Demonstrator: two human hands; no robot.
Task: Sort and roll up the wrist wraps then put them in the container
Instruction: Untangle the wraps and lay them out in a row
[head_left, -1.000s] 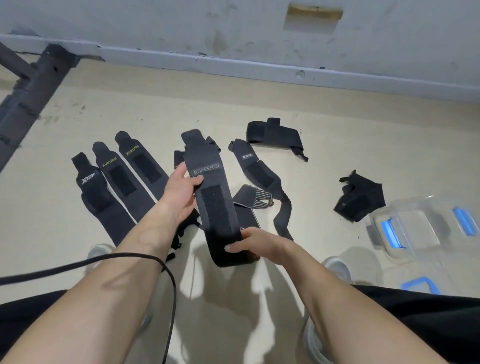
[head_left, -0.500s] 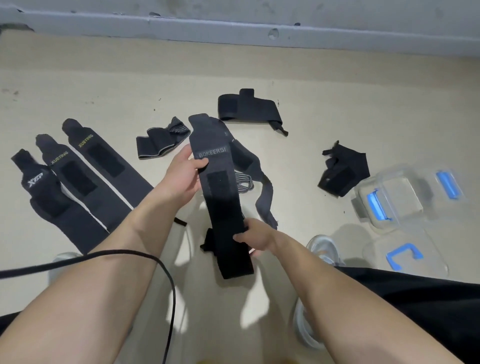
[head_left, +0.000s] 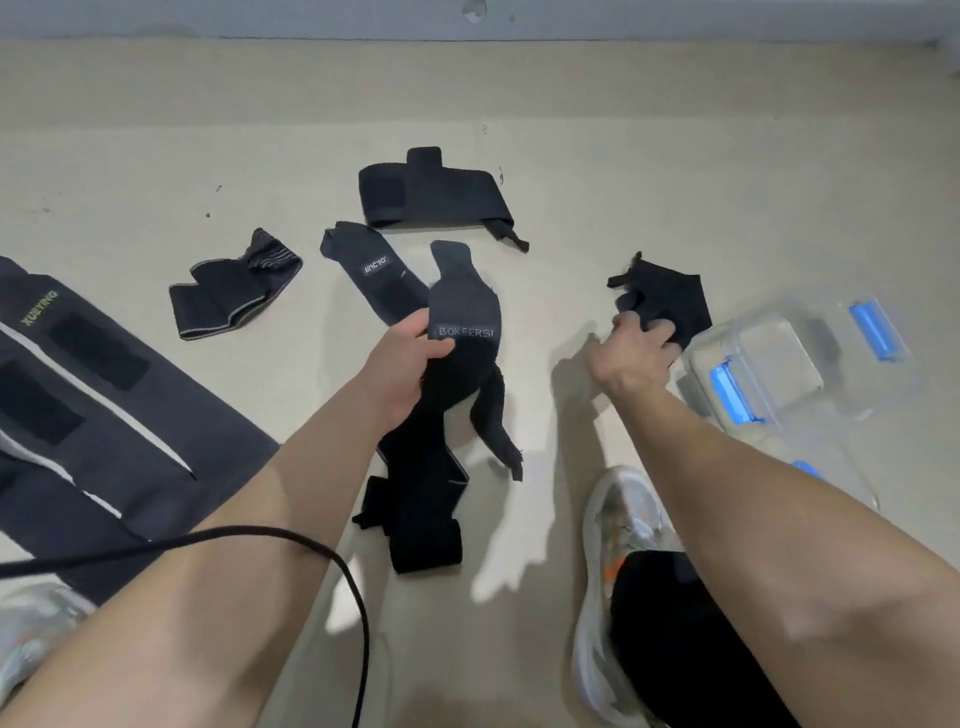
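My left hand (head_left: 402, 364) grips a long black wrist wrap marked BOKEERSI (head_left: 462, 312) near its label, and the rest of it hangs down to the floor. My right hand (head_left: 636, 348) reaches right and closes its fingers on a crumpled black wrap (head_left: 670, 293) lying beside the clear container (head_left: 779, 358). Another black wrap with a white logo (head_left: 376, 270) lies under the held one. A folded wrap (head_left: 431, 200) lies farther back, and a short wrap with grey edging (head_left: 234, 291) lies to the left. Flat wraps marked XUEYING (head_left: 88, 374) lie side by side at far left.
The clear container has blue latches, and a clear lid with a blue clip (head_left: 831, 478) lies in front of it. My shoes (head_left: 623, 525) stand on the beige floor. A black cable (head_left: 311, 545) crosses my left forearm. A grey wall base (head_left: 467, 21) runs along the back.
My right hand let go of the lower end of the BOKEERSI wrap and moved right onto the crumpled wrap. The view shifted right and closer to the floor.
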